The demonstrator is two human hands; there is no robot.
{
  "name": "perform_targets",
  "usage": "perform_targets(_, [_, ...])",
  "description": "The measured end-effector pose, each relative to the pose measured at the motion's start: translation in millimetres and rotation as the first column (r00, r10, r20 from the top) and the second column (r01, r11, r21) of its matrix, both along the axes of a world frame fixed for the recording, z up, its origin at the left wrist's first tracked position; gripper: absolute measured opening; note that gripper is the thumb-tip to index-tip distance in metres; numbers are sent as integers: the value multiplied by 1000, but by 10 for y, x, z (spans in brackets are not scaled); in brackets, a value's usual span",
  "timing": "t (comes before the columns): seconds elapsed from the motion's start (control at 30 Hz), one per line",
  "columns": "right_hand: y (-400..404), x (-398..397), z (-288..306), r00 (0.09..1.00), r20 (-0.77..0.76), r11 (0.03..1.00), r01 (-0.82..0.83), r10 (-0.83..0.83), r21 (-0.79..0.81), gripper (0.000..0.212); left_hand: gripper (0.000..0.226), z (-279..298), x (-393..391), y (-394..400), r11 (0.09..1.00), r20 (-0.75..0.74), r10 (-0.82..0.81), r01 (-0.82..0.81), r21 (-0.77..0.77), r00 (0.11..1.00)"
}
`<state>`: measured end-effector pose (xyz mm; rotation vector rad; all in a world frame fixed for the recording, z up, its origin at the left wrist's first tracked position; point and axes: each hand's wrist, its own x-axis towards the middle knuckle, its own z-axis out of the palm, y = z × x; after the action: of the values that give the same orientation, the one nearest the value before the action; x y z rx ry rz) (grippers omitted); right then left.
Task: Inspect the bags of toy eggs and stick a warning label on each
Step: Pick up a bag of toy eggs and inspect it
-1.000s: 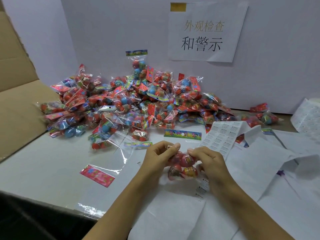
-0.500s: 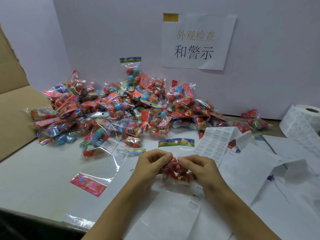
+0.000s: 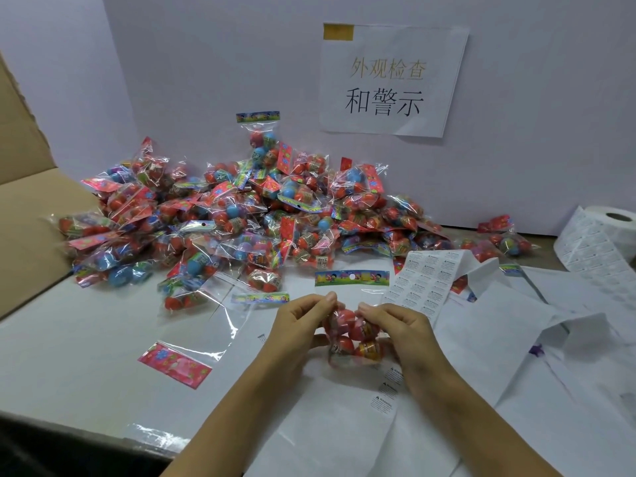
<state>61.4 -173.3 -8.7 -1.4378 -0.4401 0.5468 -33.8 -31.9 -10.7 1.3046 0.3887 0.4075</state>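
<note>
I see both hands holding one bag of toy eggs (image 3: 351,333) up off the tabletop (image 3: 69,356). The left hand (image 3: 297,327) has its grip clamped on the left side of the bag, thumb and fingers curled round it. The right hand (image 3: 401,327) has its grip clamped on the right side in the same way. The bag sits right between the two grips.

The bag stands up tall. Its long way runs from me toward the wall. The colorful header card (image 3: 351,277) is at the far end, pointing away from me, just past my fingertips. The red and orange eggs bunch at the near end, between my palms.

Behind the grips, a big pile of egg bags (image 3: 220,218) lies on the tabletop against the white wall. To the left of the left grip, an empty clear bag with a pink header (image 3: 175,363) lies flat. Just past the right grip, a strip of warning labels (image 3: 425,280) runs off toward a label roll (image 3: 605,239) far to the right. Under and near the grips lies white backing paper (image 3: 344,425) with a few labels left on it. A paper sign (image 3: 389,80) with Chinese writing is stuck on the wall. A cardboard flap (image 3: 24,201) stands far off to the left.
</note>
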Motion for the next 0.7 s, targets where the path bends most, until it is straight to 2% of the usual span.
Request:
perform_targets(0.2, [-10,-10,17,997,19,997,70,-70,23,36,34,23,-25,-6,996,-38,38,-41,-84,999])
perform_targets(0.33, [-25,3,22,993,21,993,119,-119,-15,25,36,39,-27,-26,994,-40,42,-45,-100,998])
perform_targets(0.47, [-19,-15,45,990,7,990,144,-144,-9,32,36,35,-17,-30,993,-59,34,-41,-107,998])
perform_targets(0.7, [-29,25,4,976,59,978,209,-208,-24,14,37,22,3,2,994,-63,65,-70,-85,996])
